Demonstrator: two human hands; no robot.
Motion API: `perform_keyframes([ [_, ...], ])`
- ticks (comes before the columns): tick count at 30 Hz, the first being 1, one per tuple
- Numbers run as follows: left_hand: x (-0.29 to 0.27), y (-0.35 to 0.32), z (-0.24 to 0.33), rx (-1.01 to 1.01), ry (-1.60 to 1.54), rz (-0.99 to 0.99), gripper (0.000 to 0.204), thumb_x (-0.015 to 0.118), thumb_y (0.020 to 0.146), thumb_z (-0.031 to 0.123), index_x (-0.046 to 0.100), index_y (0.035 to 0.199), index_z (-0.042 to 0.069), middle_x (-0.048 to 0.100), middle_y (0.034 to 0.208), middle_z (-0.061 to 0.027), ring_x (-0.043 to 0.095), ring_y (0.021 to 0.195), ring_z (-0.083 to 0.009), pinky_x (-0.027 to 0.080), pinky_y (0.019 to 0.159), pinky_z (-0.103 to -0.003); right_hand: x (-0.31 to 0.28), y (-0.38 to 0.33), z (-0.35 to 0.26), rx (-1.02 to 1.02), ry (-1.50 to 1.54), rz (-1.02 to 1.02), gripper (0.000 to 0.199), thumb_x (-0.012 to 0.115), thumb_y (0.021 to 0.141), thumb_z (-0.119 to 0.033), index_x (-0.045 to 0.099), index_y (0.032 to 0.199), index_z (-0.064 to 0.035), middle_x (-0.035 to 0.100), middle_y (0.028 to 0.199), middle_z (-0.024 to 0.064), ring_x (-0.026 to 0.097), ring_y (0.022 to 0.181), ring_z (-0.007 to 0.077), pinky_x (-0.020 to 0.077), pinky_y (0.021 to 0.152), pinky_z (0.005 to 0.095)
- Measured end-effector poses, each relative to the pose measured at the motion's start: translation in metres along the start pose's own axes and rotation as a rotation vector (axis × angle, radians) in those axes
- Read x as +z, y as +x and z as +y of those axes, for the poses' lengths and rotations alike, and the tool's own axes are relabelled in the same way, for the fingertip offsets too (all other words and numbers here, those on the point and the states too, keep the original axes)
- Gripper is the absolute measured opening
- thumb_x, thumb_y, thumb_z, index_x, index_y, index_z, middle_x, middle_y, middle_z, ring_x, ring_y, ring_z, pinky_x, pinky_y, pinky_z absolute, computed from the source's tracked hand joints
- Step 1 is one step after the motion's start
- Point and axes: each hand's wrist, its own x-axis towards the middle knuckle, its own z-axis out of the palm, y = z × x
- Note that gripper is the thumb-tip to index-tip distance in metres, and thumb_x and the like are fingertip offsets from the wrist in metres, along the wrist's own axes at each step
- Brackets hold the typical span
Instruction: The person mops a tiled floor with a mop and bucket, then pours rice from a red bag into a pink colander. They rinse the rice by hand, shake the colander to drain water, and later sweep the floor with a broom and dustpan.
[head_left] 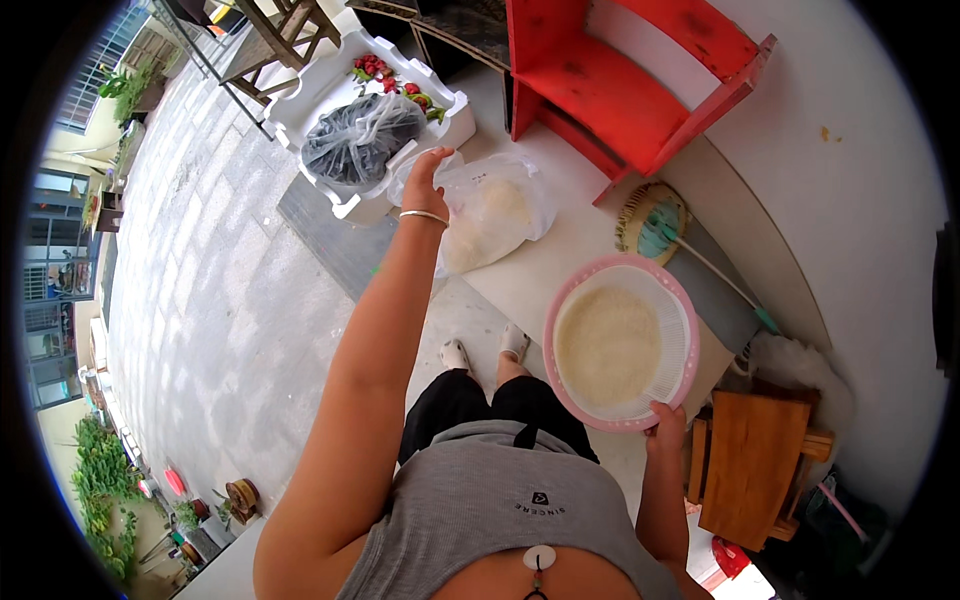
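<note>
Your right hand (665, 425) clamps the basket (690, 345), centre right; left hand (427, 185) by the bag (500, 210), upper centre, fingers unclear.

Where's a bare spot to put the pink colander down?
The widest bare patch looks like the grey paving, between the white foam box and the potted plants. A smaller pale patch lies between the white plastic bag and the pink colander. It's crowded inside the foam box and around the wooden stool.
</note>
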Motion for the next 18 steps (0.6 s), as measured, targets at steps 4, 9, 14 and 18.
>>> perform_keyframes([
  [4, -0.022, 0.03, -0.01, 0.042, -0.231, -0.291, 0.032, 0.051, 0.079, 0.033, 0.06, 0.096, 0.008, 0.061, 0.102, -0.0049, 0.046, 0.109, -0.021, 0.025, 0.096, -0.037, 0.023, -0.005, -0.004, 0.03, 0.04, 0.131, 0.036, 0.056, 0.069, -0.004, 0.051, 0.105, -0.002, 0.057, 0.082, 0.0048, 0.052, 0.056, 0.0128, 0.0322, 0.038, 0.0234],
  [9, -0.061, -0.027, -0.012, -0.016, -0.383, -0.504, 0.026, 0.051, 0.08, 0.02, 0.053, 0.097, 0.0, 0.059, 0.091, -0.0138, 0.057, 0.083, -0.0268, 0.037, 0.093, -0.039, 0.05, -0.021, -0.006, 0.001, 0.102, 0.182, 0.039, 0.055, 0.069, -0.001, 0.05, 0.108, -0.0003, 0.058, 0.091, 0.0066, 0.056, 0.066, 0.015, 0.0418, 0.046, 0.0251],
  [14, -0.132, -0.066, -0.024, -0.247, -0.13, -0.336, 0.037, 0.056, 0.073, 0.022, 0.052, 0.102, -0.001, 0.058, 0.105, -0.0173, 0.057, 0.075, -0.0195, 0.039, 0.093, -0.038, 0.104, -0.025, -0.027, -0.098, 0.123, 0.142, 0.045, 0.053, 0.069, 0.003, 0.047, 0.114, 0.0039, 0.056, 0.105, 0.0116, 0.056, 0.095, 0.0219, 0.0453, 0.084, 0.0308],
  [18, -0.154, -0.045, -0.032, -0.269, -0.137, -0.372, 0.049, 0.055, 0.073, 0.021, 0.05, 0.114, -0.004, 0.051, 0.121, -0.0215, 0.057, 0.078, -0.0203, 0.04, 0.09, -0.035, 0.133, -0.009, -0.031, -0.092, 0.119, 0.114, 0.048, 0.053, 0.069, 0.001, 0.045, 0.116, 0.0044, 0.055, 0.108, 0.0127, 0.054, 0.099, 0.0252, 0.0428, 0.089, 0.0348],
])
